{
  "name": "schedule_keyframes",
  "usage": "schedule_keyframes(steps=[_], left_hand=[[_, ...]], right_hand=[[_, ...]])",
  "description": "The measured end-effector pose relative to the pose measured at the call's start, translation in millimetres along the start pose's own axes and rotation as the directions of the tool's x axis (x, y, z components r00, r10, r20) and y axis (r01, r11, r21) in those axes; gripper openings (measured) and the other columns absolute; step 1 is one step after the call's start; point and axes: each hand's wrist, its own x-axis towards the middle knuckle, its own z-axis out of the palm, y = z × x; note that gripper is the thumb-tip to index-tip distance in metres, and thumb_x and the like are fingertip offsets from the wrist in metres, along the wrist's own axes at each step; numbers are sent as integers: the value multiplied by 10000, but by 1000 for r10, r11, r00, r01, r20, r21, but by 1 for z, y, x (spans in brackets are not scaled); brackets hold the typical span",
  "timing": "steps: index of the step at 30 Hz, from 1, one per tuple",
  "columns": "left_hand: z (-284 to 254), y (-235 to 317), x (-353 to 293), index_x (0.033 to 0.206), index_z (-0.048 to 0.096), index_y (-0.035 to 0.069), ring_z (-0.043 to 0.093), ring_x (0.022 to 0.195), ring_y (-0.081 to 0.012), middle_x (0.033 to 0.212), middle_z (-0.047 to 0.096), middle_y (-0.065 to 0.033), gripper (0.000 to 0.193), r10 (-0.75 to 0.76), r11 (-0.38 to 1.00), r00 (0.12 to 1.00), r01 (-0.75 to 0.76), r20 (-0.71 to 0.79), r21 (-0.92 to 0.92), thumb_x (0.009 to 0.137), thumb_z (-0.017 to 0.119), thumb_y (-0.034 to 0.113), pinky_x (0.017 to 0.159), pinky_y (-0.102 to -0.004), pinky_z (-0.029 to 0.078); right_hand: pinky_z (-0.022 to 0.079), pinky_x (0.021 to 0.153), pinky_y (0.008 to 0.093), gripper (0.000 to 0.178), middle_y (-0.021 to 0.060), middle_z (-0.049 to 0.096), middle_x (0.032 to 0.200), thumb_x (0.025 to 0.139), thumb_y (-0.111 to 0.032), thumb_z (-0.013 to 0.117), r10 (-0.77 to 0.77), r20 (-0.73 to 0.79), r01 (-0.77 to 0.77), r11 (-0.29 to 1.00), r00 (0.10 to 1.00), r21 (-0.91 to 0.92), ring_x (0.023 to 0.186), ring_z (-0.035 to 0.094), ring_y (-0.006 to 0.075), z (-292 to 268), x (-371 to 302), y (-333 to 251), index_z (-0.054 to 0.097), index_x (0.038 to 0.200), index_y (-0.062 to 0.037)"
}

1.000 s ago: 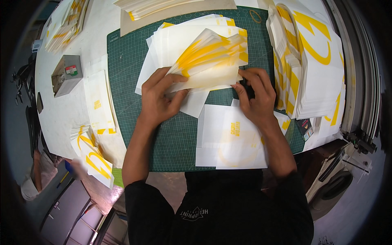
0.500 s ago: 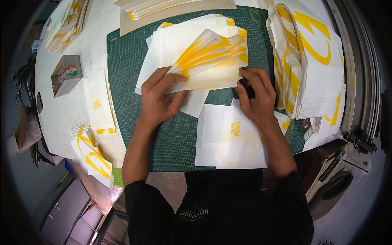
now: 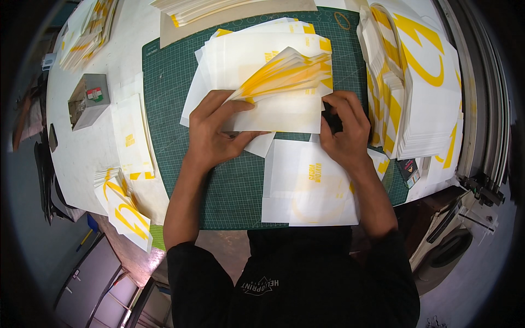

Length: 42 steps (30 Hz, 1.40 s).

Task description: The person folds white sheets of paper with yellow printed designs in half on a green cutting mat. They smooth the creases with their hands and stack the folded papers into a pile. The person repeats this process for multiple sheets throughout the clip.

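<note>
A fanned bundle of thin white paper sheets with yellow print (image 3: 279, 109) lies over a looser pile of similar sheets (image 3: 246, 54). My left hand (image 3: 216, 123) grips the bundle's left side, fingers on top and thumb at its near edge. At the right edge, my right hand (image 3: 347, 120) is closed with thumb and bent fingers pinching the near corner of the top sheet; the fingertips are partly hidden. Nearer to me, a few printed white sheets (image 3: 311, 191) lie flat beneath my right forearm.
A green cutting mat (image 3: 175, 142) covers the table's middle. Thick stacks of folded printed paper (image 3: 426, 104) stand at the right. On the left are a grey box (image 3: 90, 104), a paper pile (image 3: 128, 136) and folded sheets (image 3: 128, 213). Metal rails (image 3: 486, 126) run along the right edge.
The top sheet's near edge has come toward me, and the fanned part has flattened slightly. My left thumb has shifted under the near edge. Both hands stay in nearly the same place.
</note>
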Motion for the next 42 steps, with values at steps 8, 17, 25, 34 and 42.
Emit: schedule_keyframes(steps=[8,17,25,34,42], left_hand=[[-5,2,3,1029,764,62,730,939,-295,1063,741,-160,459,39,999,999,-39,17,29,655,974,226,829,-370,595],[-4,2,-4,1012,757,31,726,907,-315,1019,728,-176,238,-213,976,977,213,-20,-36,793,844,67,747,-363,584],[0,6,0,1041,731,34,742,950,-310,1114,710,-185,252,143,979,990,-144,14,144,812,824,83,794,-387,616],[0,-3,-5,1014,685,-68,609,661,-122,800,696,-136,236,-270,963,955,271,-123,-14,1009,696,168,629,-271,495],[2,-12,-10,1037,681,-40,612,717,-93,833,710,-80,236,-313,949,942,304,-126,-86,1030,681,196,650,-266,497]], right_hand=[[492,769,385,429,128,649,1027,691,69,800,0,0,0,1000,1000,-11,880,639,306,0,1,1,671,1091,-19],[495,715,355,321,95,655,957,747,106,767,-51,-47,51,999,998,-10,835,643,260,4,1,4,734,1032,-39],[501,710,350,299,109,720,1011,787,58,787,-166,-131,175,983,977,59,801,662,246,3,7,0,716,1068,-15],[505,762,331,405,130,711,1040,770,39,768,-59,-93,63,997,994,39,809,636,228,-8,5,2,673,1161,-14],[481,760,341,400,103,707,973,776,24,760,16,-71,-13,999,997,43,783,614,221,-8,3,0,665,1163,-17]])
